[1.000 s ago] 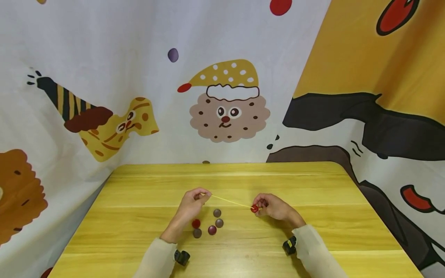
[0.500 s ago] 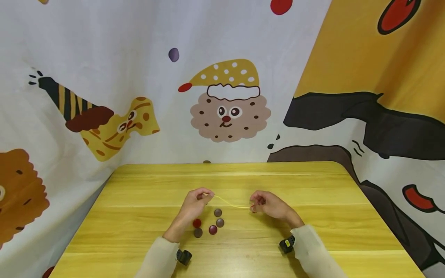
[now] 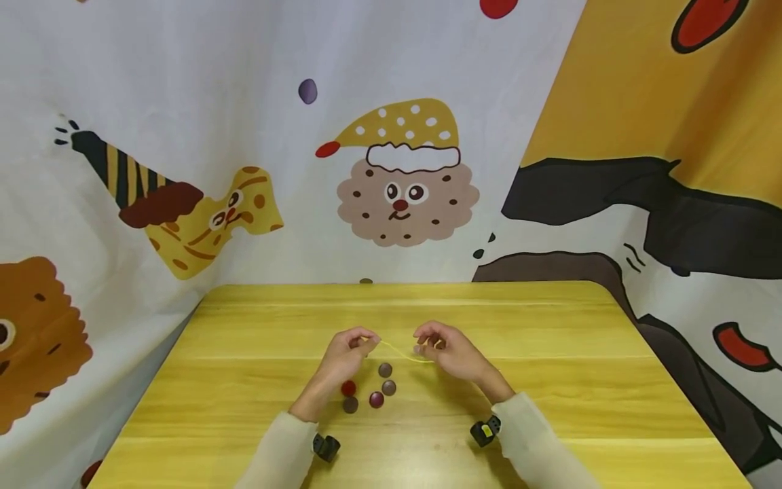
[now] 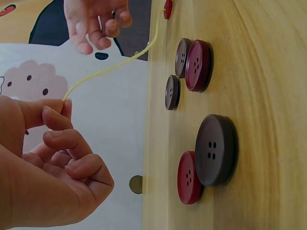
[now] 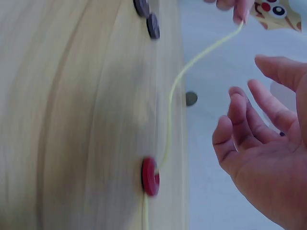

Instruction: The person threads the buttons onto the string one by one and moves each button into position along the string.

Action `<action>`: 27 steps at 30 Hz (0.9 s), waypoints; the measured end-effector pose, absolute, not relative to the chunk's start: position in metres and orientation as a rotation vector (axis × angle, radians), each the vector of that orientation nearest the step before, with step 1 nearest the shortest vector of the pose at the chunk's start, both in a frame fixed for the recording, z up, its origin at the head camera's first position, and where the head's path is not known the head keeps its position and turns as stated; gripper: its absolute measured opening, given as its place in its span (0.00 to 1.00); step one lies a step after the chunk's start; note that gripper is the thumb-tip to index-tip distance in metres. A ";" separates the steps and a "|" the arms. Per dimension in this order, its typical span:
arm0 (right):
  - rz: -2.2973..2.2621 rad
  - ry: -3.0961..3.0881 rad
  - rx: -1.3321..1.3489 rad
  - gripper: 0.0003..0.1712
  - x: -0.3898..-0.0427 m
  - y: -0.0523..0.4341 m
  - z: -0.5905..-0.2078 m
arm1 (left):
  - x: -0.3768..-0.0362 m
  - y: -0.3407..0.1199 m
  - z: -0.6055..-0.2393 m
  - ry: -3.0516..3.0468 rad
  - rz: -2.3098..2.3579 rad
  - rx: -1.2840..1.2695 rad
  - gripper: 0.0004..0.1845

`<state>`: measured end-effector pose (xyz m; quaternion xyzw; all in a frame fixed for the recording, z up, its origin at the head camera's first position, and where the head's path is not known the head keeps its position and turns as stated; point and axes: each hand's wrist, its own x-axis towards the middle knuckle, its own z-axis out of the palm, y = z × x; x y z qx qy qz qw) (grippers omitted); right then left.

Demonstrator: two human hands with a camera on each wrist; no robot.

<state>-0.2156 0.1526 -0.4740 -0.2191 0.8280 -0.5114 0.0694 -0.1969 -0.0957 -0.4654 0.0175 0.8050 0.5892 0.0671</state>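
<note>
Thread (image 4: 115, 64) pinched by left hand (image 4: 45, 163); end hidden btwn fingertips

Yellow string (image 4: 112, 64), red button (image 5: 150, 176) on it, dark brown/maroon buttons (image 4: 216, 149), yellow wood table (image 3: 550, 326).

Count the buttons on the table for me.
6: five loose buttons clustered by the left hand, plus a red button on the yellow string near the right hand. Others may be hidden.

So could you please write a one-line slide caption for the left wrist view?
Left hand pinches a yellow string above five buttons on the wooden table.
</note>
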 end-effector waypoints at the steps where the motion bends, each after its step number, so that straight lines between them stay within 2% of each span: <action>1: -1.560 2.495 -0.650 0.10 -0.215 0.150 -0.473 | -0.197 -0.095 -0.465 2.425 1.774 0.048 0.13; 9: -1.672 2.434 -0.615 0.12 -0.204 0.129 -0.466 | -0.197 -0.090 -0.462 2.426 1.770 0.043 0.14; 16: -1.618 2.397 -0.569 0.14 -0.184 0.115 -0.440 | -0.197 -0.088 -0.462 2.427 1.776 0.073 0.12; 22: -1.615 2.389 -0.570 0.17 -0.194 0.115 -0.470 | -0.195 -0.087 -0.464 2.415 1.786 0.078 0.12; 27: -1.630 2.364 -0.572 0.16 -0.196 0.116 -0.473 | -0.196 -0.085 -0.464 2.422 1.785 0.073 0.12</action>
